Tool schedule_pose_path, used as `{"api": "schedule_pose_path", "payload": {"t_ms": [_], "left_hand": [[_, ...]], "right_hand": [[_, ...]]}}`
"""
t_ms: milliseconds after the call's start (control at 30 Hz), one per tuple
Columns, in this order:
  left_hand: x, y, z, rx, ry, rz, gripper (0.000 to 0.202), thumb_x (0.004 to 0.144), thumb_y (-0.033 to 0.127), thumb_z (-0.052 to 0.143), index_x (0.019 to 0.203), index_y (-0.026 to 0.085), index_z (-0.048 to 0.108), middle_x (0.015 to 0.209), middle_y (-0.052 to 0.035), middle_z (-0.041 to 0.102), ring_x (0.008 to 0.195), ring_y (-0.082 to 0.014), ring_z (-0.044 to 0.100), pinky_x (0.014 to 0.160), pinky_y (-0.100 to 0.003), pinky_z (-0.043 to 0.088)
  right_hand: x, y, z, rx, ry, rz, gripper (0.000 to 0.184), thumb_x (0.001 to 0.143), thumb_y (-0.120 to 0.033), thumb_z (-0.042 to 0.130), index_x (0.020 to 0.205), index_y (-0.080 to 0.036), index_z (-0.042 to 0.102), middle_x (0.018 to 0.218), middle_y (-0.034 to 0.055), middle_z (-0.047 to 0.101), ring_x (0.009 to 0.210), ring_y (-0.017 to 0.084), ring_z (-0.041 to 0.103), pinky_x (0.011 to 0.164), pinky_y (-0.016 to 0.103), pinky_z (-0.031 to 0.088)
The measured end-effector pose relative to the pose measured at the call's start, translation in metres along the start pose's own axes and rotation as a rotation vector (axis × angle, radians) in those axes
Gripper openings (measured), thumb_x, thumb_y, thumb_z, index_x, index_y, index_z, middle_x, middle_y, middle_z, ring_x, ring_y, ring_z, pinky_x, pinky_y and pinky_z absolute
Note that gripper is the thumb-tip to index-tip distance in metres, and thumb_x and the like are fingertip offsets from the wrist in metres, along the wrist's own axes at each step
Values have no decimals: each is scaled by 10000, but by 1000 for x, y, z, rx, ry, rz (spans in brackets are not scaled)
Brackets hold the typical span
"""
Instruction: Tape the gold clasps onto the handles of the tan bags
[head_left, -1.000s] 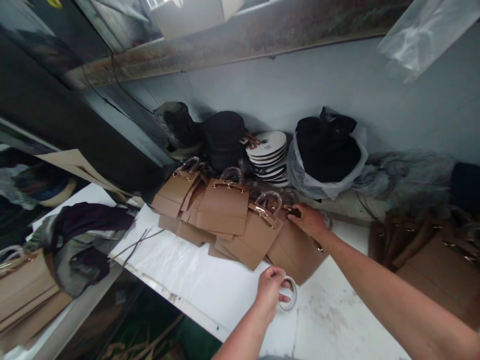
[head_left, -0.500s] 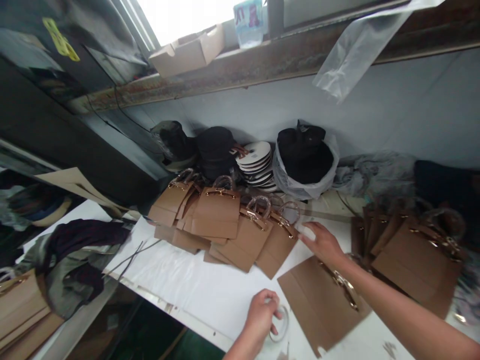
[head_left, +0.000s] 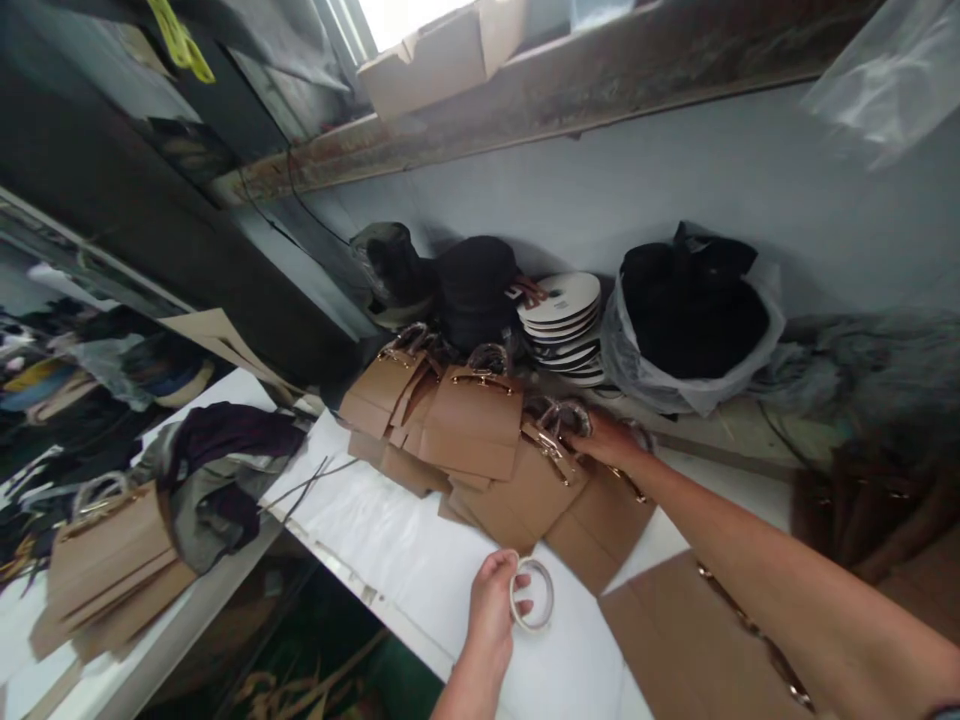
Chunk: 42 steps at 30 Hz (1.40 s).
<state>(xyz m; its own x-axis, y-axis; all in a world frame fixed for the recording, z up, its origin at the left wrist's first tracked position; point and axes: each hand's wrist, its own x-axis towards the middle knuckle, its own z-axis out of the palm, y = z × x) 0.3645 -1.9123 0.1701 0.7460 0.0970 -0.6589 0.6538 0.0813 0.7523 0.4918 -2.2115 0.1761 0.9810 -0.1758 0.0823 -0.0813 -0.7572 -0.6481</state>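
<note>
My left hand (head_left: 491, 600) is closed around a white roll of tape (head_left: 531, 594), held just above the white table (head_left: 390, 540). My right hand (head_left: 611, 440) reaches forward to the row of brown paper bags (head_left: 480, 430) with gold handles, fingers curled on the handle of a bag (head_left: 600, 515) at the right end of the row. Another brown bag (head_left: 690, 640) lies flat on the table under my right forearm.
Behind the bags stand black hats (head_left: 476, 285), a stack of white discs (head_left: 562, 320) and a plastic bag of black items (head_left: 690, 320) against the blue wall. Dark cloth (head_left: 225, 470) and more brown bags (head_left: 105, 570) lie at the left. More brown bags (head_left: 885, 500) sit far right.
My right hand has left the bag it laid flat on the table and gone back to the row, taking hold of another bag's handle. My left hand still holds the tape.
</note>
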Motion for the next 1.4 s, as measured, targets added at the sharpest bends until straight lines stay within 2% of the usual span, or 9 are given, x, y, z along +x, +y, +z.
{"api": "schedule_pose_path", "payload": {"t_ms": [233, 367, 533, 733, 867, 1000, 1133, 1267, 1400], "left_hand": [[-36, -25, -27, 298, -91, 83, 363, 777, 529, 713, 894, 189, 663, 767, -31, 621, 737, -183, 614, 441, -207, 461], [-54, -48, -34, 380, -84, 62, 409, 778, 578, 693, 910, 192, 664, 706, -7, 622, 575, -139, 574, 404, -201, 430], [-75, -50, -36, 338, -118, 48, 448, 746, 615, 719, 884, 193, 662, 653, 13, 633, 489, -111, 535, 393, -193, 402], [-104, -46, -39, 332, -175, 126, 424, 781, 594, 697, 870, 183, 639, 594, 26, 634, 414, -70, 457, 409, -183, 327], [-119, -49, -42, 345, -190, 180, 426, 800, 598, 679, 872, 180, 631, 557, 37, 623, 377, -52, 405, 419, -188, 275], [-131, -51, -45, 360, -237, 214, 415, 802, 585, 676, 871, 181, 612, 547, 48, 596, 388, -61, 421, 435, -197, 280], [-137, -50, -43, 364, -355, 227, 379, 805, 497, 679, 985, 170, 610, 633, 41, 603, 429, -72, 461, 450, -213, 334], [-133, -43, -35, 370, -499, 279, 466, 800, 379, 683, 1193, 148, 588, 817, 18, 586, 510, -71, 497, 464, -219, 398], [-124, -35, -34, 380, -634, 318, 498, 837, 283, 647, 1305, 161, 530, 921, -7, 571, 642, -99, 541, 514, -217, 456]], "right_hand": [[-96, 38, -7, -63, -187, -21, 411, 812, -453, 659, 1181, -274, 692, 1098, 51, 766, 1008, 272, 697, 828, 355, 500], [-146, 38, -21, -263, 2, 20, 609, 818, -473, 654, 1374, -237, 582, 1335, 152, 649, 1204, 366, 581, 950, 494, 453], [-206, 0, -20, -280, 102, 26, 523, 902, -303, 542, 1418, -219, 511, 1219, 141, 704, 1151, 335, 592, 958, 490, 437], [-260, -36, -11, -220, 139, -57, 316, 884, -255, 566, 1196, -234, 608, 1304, 108, 667, 1325, 323, 490, 1087, 507, 346], [-295, -38, -4, -248, 72, -31, 74, 861, -273, 592, 905, -237, 638, 1047, 91, 718, 1130, 322, 581, 1019, 509, 381], [-331, -26, 4, -243, 40, 37, 75, 863, -258, 584, 820, -240, 643, 965, 80, 709, 1000, 315, 607, 922, 500, 416], [-352, -36, 0, 66, 48, 110, 138, 897, -338, 577, 919, -252, 683, 979, 64, 722, 962, 280, 631, 875, 443, 455], [-350, -77, -7, 465, -53, 170, 191, 880, -366, 605, 979, -251, 721, 943, 27, 743, 884, 217, 666, 816, 345, 494], [-338, -111, -1, 568, -180, 272, 223, 836, -374, 635, 962, -238, 758, 850, 0, 763, 786, 205, 666, 711, 309, 476]]}}
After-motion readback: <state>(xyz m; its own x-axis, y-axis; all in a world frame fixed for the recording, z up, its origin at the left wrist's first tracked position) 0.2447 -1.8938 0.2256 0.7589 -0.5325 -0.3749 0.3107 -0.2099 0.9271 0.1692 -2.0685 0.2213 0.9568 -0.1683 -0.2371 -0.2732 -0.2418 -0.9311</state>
